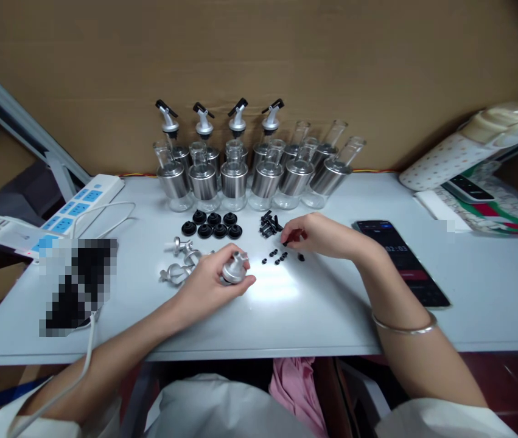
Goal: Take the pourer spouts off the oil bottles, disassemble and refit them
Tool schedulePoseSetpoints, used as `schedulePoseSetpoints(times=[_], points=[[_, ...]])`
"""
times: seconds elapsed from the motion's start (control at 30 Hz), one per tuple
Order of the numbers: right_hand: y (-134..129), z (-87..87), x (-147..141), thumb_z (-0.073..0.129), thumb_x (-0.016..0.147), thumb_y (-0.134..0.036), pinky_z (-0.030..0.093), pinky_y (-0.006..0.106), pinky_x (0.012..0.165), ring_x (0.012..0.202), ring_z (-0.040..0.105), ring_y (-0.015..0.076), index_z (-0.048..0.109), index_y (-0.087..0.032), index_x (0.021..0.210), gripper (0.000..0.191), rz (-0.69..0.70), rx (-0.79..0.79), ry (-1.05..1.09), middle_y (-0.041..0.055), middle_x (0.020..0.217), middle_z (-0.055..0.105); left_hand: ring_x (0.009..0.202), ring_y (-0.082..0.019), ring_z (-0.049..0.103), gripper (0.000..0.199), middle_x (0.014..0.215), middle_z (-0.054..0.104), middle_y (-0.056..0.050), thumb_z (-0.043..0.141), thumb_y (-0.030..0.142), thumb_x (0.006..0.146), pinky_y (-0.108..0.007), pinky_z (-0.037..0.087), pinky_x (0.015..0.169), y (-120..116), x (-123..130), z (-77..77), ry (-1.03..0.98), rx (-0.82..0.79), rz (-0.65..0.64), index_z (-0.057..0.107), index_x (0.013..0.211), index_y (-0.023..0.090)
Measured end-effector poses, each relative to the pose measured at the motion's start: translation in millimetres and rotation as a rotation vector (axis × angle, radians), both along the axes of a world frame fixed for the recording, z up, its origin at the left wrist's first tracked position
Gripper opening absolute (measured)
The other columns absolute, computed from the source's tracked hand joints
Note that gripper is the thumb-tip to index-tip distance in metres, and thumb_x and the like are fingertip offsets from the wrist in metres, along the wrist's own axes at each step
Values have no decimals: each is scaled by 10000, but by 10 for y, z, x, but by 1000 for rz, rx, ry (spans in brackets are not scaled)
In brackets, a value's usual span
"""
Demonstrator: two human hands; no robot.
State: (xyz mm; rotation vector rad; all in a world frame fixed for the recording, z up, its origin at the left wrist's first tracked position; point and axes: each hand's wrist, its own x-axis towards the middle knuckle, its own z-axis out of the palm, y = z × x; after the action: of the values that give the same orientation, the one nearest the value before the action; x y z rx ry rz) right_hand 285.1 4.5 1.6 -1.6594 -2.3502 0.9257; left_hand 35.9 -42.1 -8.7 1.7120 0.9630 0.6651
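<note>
My left hand (210, 277) is closed around a silver pourer spout (235, 267), held just above the table. To its left lie several more silver spout bodies (177, 274). My right hand (307, 234) reaches down to the small black parts, its fingertips pinched on a tiny black piece (285, 243). Close by are a heap of black levers (268, 225) and several scattered little black plugs (279, 258). Black ribbed stoppers (213, 230) sit in two rows behind my left hand.
Glass bottles with steel sleeves (234, 179) stand at the back, some topped with finished pourers (238, 118). A power strip (80, 207) and a blurred-out dark object (80, 286) are left. On the right are a phone (405, 261) and a dotted tumbler (450, 152).
</note>
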Motion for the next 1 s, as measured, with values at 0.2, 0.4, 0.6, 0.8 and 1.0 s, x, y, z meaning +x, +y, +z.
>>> schedulePoseSetpoints(times=[0.2,0.4,0.6,0.8,1.0], points=[[-39,15,-100,543,729,-9,449,269,609,637,590,150,729,-133,869,264,28,-30,-33,58,747,699,844,-176,529,155,965,526,-45,466,52,785,-270,413,726,-75,177,-163,215,360,-101,457,836,199],[-36,64,54,576,759,-113,447,261,633,666,601,151,715,-143,873,182,30,-24,-84,49,755,695,830,-176,550,353,1031,523,-49,391,-45,668,-290,455,726,8,338,-68,462,450,-131,468,910,200],[-22,-9,86,668,661,-136,448,245,592,647,598,154,692,-156,776,119,27,-160,-132,23,704,664,857,-198,572,326,956,557,-61,387,-53,666,-300,459,744,218,470,-162,575,495,-203,497,872,176],[-37,10,35,609,664,-95,428,244,576,623,569,147,660,-157,700,88,24,-138,-158,17,660,632,767,-178,555,268,816,572,-26,406,-34,689,-273,424,674,353,507,-310,466,513,-220,503,825,175],[-34,23,20,584,646,-62,400,236,580,620,514,126,659,-154,783,182,32,-103,-166,7,686,597,733,-160,539,284,776,547,-9,407,-55,665,-251,400,645,388,555,-294,407,515,-231,494,802,178]])
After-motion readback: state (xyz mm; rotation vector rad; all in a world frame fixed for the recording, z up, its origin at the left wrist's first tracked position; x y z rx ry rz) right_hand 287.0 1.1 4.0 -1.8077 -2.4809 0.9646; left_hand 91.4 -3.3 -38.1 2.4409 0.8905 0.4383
